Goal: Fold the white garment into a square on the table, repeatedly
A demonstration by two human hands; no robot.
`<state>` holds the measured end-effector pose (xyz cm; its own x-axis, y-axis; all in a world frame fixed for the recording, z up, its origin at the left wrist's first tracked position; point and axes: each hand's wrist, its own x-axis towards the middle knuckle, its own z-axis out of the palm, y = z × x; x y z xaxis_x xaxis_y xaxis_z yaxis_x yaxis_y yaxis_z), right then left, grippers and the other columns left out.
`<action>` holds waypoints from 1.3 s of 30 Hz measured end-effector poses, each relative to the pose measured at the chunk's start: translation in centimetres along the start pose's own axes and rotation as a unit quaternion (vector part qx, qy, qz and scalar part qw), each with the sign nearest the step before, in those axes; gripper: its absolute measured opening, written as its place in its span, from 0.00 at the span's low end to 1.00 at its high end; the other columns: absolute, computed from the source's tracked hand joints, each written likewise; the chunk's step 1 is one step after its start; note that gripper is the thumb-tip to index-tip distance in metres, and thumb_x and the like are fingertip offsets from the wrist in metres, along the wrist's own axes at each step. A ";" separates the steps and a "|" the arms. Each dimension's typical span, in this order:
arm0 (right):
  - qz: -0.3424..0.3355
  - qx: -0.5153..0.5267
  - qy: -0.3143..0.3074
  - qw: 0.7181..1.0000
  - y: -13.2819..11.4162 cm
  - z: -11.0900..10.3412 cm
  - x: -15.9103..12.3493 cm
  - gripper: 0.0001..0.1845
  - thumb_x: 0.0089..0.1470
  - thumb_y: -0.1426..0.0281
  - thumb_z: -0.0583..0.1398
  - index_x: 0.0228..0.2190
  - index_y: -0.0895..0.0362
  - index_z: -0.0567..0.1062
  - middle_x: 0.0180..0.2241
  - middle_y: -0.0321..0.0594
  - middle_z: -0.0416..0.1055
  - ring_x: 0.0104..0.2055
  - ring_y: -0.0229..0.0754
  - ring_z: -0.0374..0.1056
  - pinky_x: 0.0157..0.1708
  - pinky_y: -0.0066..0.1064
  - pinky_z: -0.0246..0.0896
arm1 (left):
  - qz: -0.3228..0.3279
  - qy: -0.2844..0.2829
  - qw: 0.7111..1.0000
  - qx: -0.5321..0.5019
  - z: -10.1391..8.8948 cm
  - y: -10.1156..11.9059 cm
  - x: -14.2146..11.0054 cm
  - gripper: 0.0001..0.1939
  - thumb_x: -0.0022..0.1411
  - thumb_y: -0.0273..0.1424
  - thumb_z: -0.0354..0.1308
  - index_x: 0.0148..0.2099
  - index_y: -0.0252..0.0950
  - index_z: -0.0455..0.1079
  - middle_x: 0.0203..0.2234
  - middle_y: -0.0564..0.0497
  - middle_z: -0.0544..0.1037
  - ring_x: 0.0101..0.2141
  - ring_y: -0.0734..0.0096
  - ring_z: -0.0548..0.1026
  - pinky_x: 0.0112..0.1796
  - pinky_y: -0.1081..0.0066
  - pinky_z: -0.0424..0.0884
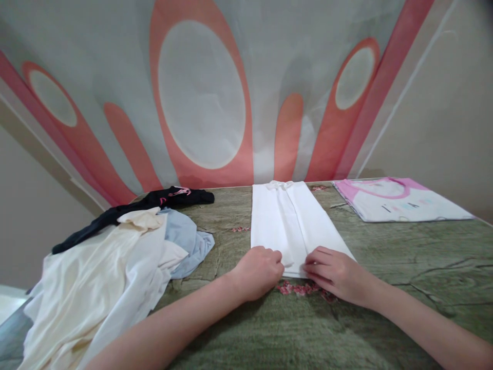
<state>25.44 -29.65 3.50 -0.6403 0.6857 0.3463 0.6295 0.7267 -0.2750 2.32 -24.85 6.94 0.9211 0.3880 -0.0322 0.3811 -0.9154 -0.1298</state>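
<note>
A white garment (pixel 287 221), folded into a long narrow strip, lies on the green patterned cloth (pixel 404 267) in front of me. Both hands rest on its near edge. My left hand (pixel 259 271) is curled, its fingers pinching the left part of that hem. My right hand (pixel 334 272) lies on the right part, fingers bent and pressed on the fabric's corner.
A heap of loose clothes sits at the left: cream and white pieces (pixel 103 277), a light blue one (pixel 188 239) and a black one (pixel 154 203). A folded white-and-pink shirt (pixel 396 199) lies at the back right. A patterned curtain (pixel 204 92) hangs behind.
</note>
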 end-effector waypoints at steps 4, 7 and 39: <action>-0.004 -0.043 -0.002 0.999 0.1 0.3 -0.3 0.11 0.56 0.75 0.53 0.34 0.57 0.75 0.34 0.44 0.71 0.37 0.42 0.66 0.35 0.35 0.65 | -0.006 0.011 1.000 0.012 0.2 0.5 -0.2 0.06 0.60 0.26 0.52 0.31 0.34 0.66 0.28 0.47 0.70 0.30 0.65 0.70 0.31 0.67 0.65; -0.015 -0.073 0.006 0.997 0.1 0.4 -0.5 0.09 0.55 0.76 0.53 0.34 0.57 0.74 0.35 0.44 0.71 0.38 0.44 0.66 0.36 0.37 0.63 | -0.011 0.024 1.000 0.014 0.1 0.7 -0.5 0.05 0.61 0.27 0.52 0.32 0.34 0.65 0.29 0.48 0.70 0.31 0.65 0.69 0.32 0.66 0.64; 0.113 -0.110 -0.156 0.975 1.6 -4.5 -2.0 0.06 0.49 0.75 0.56 0.23 0.56 0.71 0.24 0.37 0.68 0.27 0.39 0.64 0.27 0.29 0.51 | 0.023 0.026 0.997 -0.073 -0.2 2.8 4.8 0.09 0.64 0.32 0.47 0.36 0.35 0.66 0.31 0.48 0.71 0.31 0.67 0.71 0.32 0.69 0.68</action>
<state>29.74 -30.06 6.37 -0.5550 0.8319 0.0005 0.8276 0.5522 -0.1011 7.78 -25.60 6.62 0.9395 0.3420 0.0179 0.3417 -0.9397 0.0157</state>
